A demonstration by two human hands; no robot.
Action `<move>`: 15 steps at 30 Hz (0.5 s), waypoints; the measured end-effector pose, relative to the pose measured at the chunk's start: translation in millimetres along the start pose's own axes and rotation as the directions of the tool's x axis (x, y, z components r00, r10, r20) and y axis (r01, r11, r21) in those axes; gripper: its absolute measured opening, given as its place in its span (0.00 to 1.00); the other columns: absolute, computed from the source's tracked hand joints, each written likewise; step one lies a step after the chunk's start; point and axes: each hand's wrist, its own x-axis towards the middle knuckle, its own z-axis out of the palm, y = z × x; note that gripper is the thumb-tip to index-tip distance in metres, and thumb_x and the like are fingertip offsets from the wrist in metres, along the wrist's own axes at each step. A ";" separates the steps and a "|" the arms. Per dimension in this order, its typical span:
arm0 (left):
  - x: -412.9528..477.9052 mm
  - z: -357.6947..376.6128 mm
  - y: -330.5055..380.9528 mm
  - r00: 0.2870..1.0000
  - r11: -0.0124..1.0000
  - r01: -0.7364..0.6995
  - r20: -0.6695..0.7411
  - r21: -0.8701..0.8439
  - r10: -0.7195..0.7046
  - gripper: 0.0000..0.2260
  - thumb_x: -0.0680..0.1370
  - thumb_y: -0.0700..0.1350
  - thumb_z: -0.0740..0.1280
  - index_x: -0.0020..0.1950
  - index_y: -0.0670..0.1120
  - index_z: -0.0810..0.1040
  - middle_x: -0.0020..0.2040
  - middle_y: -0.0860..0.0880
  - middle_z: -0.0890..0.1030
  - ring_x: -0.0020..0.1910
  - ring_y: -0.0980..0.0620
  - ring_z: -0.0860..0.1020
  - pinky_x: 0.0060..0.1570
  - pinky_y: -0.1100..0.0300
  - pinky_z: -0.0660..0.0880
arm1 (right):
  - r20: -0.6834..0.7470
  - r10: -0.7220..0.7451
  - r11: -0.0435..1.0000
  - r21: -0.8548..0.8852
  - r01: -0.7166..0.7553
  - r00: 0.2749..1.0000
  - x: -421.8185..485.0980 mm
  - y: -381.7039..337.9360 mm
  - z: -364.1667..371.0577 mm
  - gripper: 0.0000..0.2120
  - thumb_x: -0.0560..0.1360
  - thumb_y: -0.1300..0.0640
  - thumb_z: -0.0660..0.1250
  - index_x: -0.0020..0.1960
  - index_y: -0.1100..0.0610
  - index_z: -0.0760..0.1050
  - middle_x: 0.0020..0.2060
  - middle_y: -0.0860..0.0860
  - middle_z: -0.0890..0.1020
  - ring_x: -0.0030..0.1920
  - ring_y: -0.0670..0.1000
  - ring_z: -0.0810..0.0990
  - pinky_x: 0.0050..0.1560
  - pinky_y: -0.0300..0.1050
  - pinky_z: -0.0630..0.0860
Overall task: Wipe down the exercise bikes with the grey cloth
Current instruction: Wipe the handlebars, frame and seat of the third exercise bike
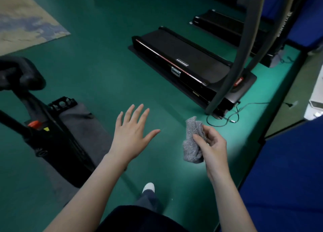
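Note:
My right hand (212, 144) grips the crumpled grey cloth (193, 141) in mid-air above the green floor. My left hand (131, 132) hovers beside it with fingers spread and straight, holding nothing. A black exercise bike (52, 130) stands at the left, its black saddle (19, 73) at the left edge and a red knob (34, 123) on its frame. Both hands are apart from the bike, to its right.
A black treadmill (183, 62) with grey uprights lies ahead right, a second one (227, 25) behind it. A power cable (227, 118) loops on the floor. Blue mats (288, 170) line the right side. A patterned rug (26, 22) lies far left. My shoe (148, 187) is below.

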 end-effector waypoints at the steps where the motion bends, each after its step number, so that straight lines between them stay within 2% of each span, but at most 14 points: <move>1: 13.9 -1.4 -3.0 1.000 1.000 0.012 -0.007 0.004 -0.012 0.38 0.72 0.70 0.41 0.76 0.52 0.56 0.77 0.51 0.56 0.76 0.49 0.50 0.73 0.47 0.48 | 0.011 -0.005 1.000 0.005 0.005 1.000 15.3 -2.7 5.4 0.15 0.71 0.70 0.69 0.46 0.50 0.78 0.44 0.45 0.83 0.44 0.41 0.81 0.46 0.32 0.75; 4: 49.7 -5.8 -11.2 0.999 0.998 0.052 -0.017 0.022 -0.052 0.38 0.72 0.70 0.40 0.76 0.52 0.55 0.77 0.52 0.55 0.76 0.50 0.49 0.73 0.47 0.48 | 0.051 -0.009 0.999 0.031 0.007 0.999 57.0 -9.5 21.5 0.14 0.71 0.69 0.69 0.45 0.50 0.78 0.44 0.46 0.83 0.46 0.44 0.81 0.48 0.35 0.76; 8: 79.6 -10.3 -21.3 0.987 0.987 0.159 -0.039 0.007 -0.159 0.37 0.73 0.70 0.41 0.76 0.52 0.54 0.77 0.51 0.54 0.76 0.50 0.49 0.73 0.47 0.48 | 0.176 -0.028 1.000 0.008 0.027 0.984 104.2 -19.0 46.1 0.14 0.71 0.69 0.69 0.46 0.50 0.78 0.45 0.48 0.84 0.47 0.47 0.81 0.52 0.45 0.77; 15: 121.9 -8.7 -34.6 0.916 0.915 0.400 -0.069 0.052 -0.396 0.37 0.73 0.69 0.42 0.77 0.52 0.54 0.77 0.51 0.53 0.76 0.49 0.49 0.73 0.48 0.47 | 0.402 -0.065 0.998 0.015 0.064 0.913 193.3 -26.3 87.8 0.14 0.71 0.69 0.69 0.45 0.49 0.78 0.44 0.47 0.84 0.46 0.46 0.81 0.50 0.41 0.76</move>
